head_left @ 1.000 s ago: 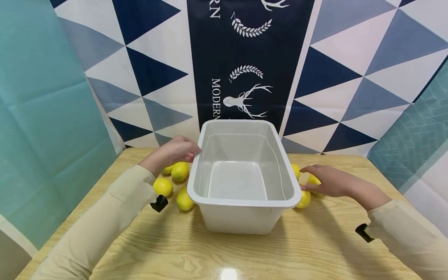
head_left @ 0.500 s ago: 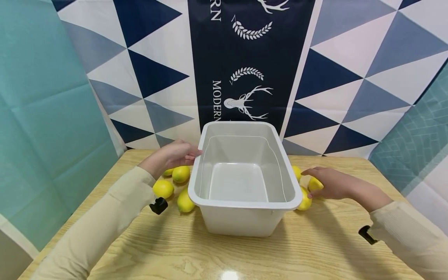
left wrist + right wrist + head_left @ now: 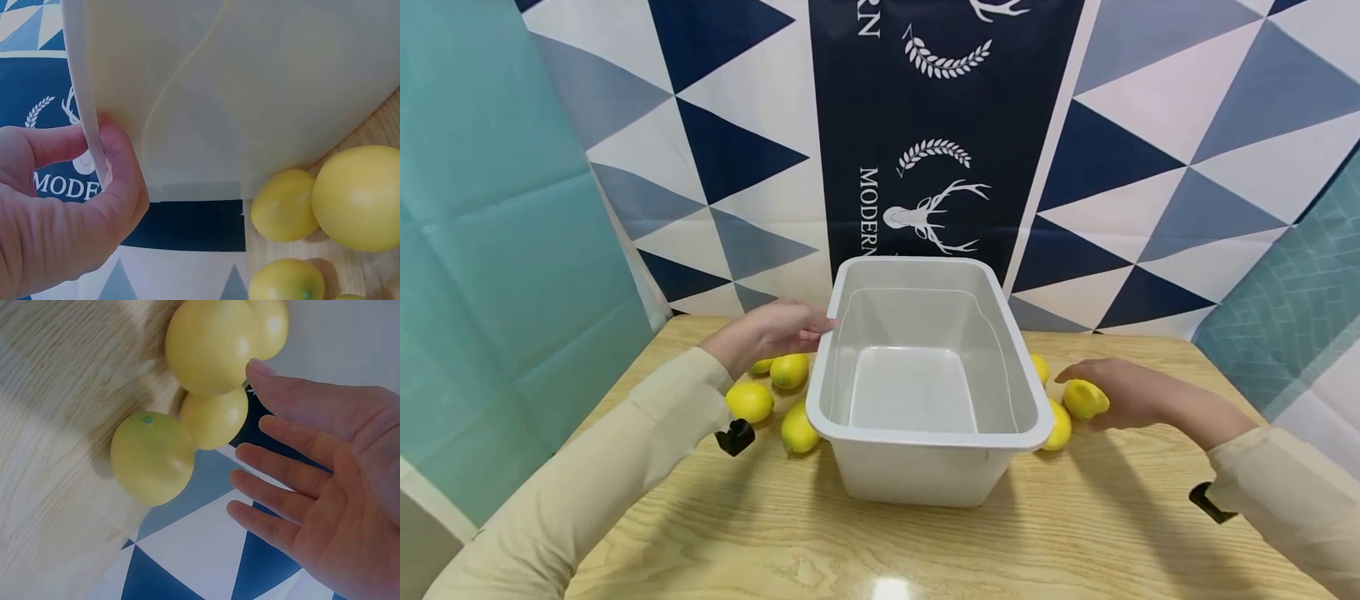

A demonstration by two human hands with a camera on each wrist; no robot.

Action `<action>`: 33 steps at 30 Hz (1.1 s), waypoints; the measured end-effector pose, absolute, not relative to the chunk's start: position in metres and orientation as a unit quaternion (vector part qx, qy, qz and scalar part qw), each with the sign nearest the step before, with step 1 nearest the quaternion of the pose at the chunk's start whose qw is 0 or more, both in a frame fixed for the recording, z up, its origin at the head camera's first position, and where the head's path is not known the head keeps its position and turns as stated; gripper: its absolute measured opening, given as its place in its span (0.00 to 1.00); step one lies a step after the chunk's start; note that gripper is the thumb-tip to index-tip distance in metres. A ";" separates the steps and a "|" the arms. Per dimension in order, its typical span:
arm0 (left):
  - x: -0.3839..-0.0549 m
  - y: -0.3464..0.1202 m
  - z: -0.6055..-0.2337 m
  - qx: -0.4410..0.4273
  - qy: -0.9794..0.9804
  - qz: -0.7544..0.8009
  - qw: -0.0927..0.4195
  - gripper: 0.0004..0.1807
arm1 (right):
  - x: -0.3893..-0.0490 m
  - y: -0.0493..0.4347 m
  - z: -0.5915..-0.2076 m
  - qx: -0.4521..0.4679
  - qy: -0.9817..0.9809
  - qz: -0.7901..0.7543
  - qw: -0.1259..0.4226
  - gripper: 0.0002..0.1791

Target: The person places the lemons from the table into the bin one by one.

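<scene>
A white plastic tub (image 3: pixel 917 471) stands upright on the wooden table, nothing in it. At its left rim my left hand (image 3: pixel 782 327) pinches the edge; in the left wrist view the thumb and curled fingers (image 3: pixel 125 159) meet around the rim. To the right of the tub, my right hand (image 3: pixel 1131 396) hovers by the lemons with its fingers spread and extended, as the right wrist view shows. Closest to it is a yellow lemon (image 3: pixel 1086 400), which overlaps the hand in the head view. Another lemon (image 3: pixel 1057 427) lies against the tub's right side.
Several lemons (image 3: pixel 750 402) lie left of the tub, partly under the left forearm. A further lemon (image 3: pixel 1040 367) shows behind the tub's right rim. Behind the table (image 3: pixel 760 533) hangs a patterned blue and white cloth (image 3: pixel 745 125), with a teal covering (image 3: pixel 497 250) at left.
My right hand has drawn slightly right, away from the tub, and the lemon beside it shows more fully. My left hand keeps its hold on the rim.
</scene>
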State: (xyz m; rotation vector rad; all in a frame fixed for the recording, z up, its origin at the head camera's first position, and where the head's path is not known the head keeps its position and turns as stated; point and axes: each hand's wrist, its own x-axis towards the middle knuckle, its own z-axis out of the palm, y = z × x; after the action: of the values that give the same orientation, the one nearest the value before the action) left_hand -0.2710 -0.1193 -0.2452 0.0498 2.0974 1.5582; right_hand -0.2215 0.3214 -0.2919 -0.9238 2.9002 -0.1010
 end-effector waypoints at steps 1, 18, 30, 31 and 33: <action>-0.271 -0.119 -0.245 0.019 0.775 0.575 0.260 0.24 | -0.222 0.323 -0.292 -0.304 0.951 -0.034 0.047 0.32; -0.275 -0.114 -0.245 0.003 0.763 0.594 0.254 0.24 | -0.233 0.344 -0.304 -0.350 0.936 -0.018 -0.015 0.32; -0.272 -0.116 -0.251 -0.017 0.750 0.613 0.248 0.24 | -0.240 0.351 -0.315 -0.377 0.924 0.002 -0.061 0.32; -0.272 -0.116 -0.251 -0.017 0.749 0.614 0.248 0.24 | -0.240 0.352 -0.316 -0.377 0.924 0.003 -0.061 0.32; -0.272 -0.116 -0.251 -0.016 0.747 0.617 0.248 0.24 | -0.241 0.352 -0.318 -0.381 0.922 0.003 -0.064 0.32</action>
State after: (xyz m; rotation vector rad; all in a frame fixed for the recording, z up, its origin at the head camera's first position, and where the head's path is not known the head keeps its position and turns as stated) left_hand -0.2724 -0.1156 -0.2513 -0.0441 2.0369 1.6806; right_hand -0.2406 0.3525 -0.3177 -1.2479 3.0227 0.0085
